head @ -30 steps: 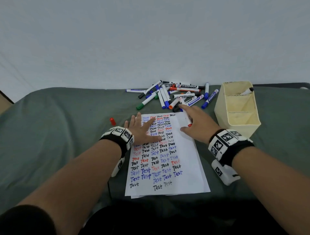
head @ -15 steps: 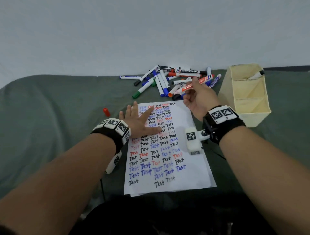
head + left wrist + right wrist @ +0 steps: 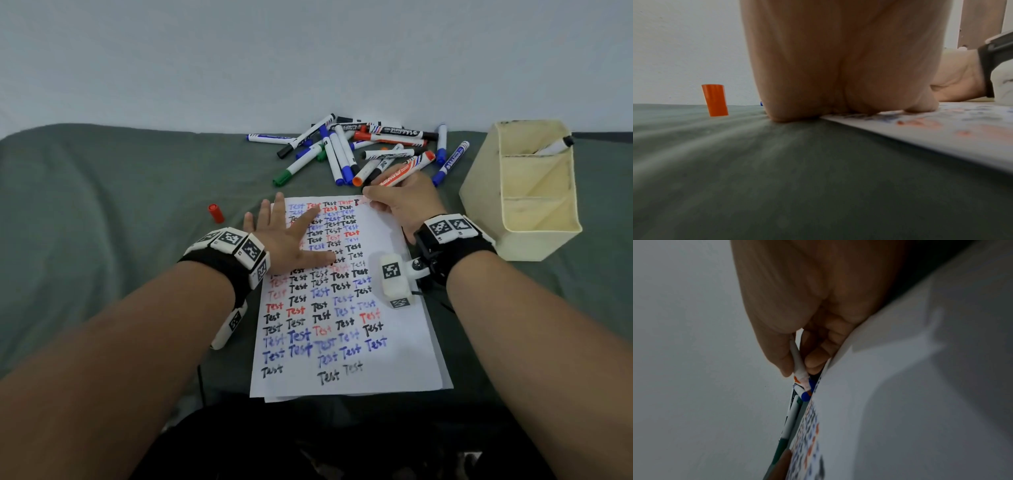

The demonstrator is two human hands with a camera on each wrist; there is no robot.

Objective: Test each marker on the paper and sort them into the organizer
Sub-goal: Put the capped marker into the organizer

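My right hand (image 3: 394, 202) grips an uncapped red-and-white marker (image 3: 404, 173) like a pen, its tip down at the top right of the written area of the white paper (image 3: 404, 342). In the right wrist view the fingers (image 3: 816, 356) pinch the marker (image 3: 798, 363) just above its tip. My left hand (image 3: 291, 236) lies flat with spread fingers on the paper's upper left; its heel (image 3: 838, 73) rests at the paper's edge (image 3: 920, 138). A loose red cap (image 3: 215, 212) stands on the cloth to the left, also showing in the left wrist view (image 3: 715, 99). The cream organizer (image 3: 534, 219) stands at the right.
A heap of several capped markers (image 3: 346, 150) lies behind the paper against the pale wall. One marker (image 3: 553, 147) leans in the organizer's rear compartment; the two nearer compartments show none. A grey-green cloth (image 3: 120, 222) covers the surface.
My right hand picked the red marker off the paper, raised it, and has now brought its tip down to the top of the sheet. My left hand stayed flat on the paper.
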